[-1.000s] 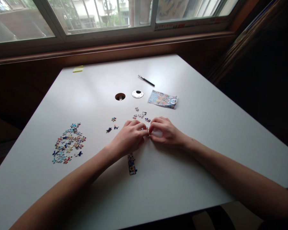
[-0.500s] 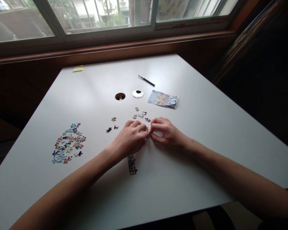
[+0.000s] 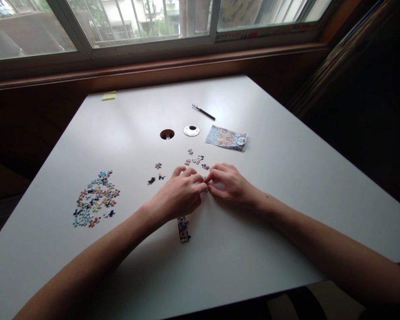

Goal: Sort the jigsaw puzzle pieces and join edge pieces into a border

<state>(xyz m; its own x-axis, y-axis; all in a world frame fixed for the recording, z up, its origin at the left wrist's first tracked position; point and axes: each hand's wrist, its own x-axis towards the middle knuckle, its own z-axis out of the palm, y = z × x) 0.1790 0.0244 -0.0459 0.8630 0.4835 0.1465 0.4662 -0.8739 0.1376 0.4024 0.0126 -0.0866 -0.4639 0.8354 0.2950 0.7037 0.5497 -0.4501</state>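
My left hand [image 3: 184, 190] and my right hand [image 3: 229, 183] meet over the white table [image 3: 246, 249], fingertips pinched together. Bits of a jigsaw puzzle piece [image 3: 205, 177] show between the fingers, mostly hidden by them. Below my left hand, partly covered by it, lies a strip of joined puzzle pieces [image 3: 183, 231]. Several loose puzzle pieces [image 3: 198, 159] are scattered just beyond the fingertips. To the left of my left hand are a few more, among them a dark piece [image 3: 151, 180].
A large pile of puzzle pieces [image 3: 95, 200] spreads on the left. Farther back lie a printed picture sheet [image 3: 226, 138], a pen [image 3: 204, 112], a round metal cover [image 3: 191, 130] and a cable hole [image 3: 167, 134]. A yellow sticky note [image 3: 109, 95] is at the far edge.
My fingertips have shifted slightly against each other, the right index finger moving closer to the left fingers. The pieces on the table lie as before.
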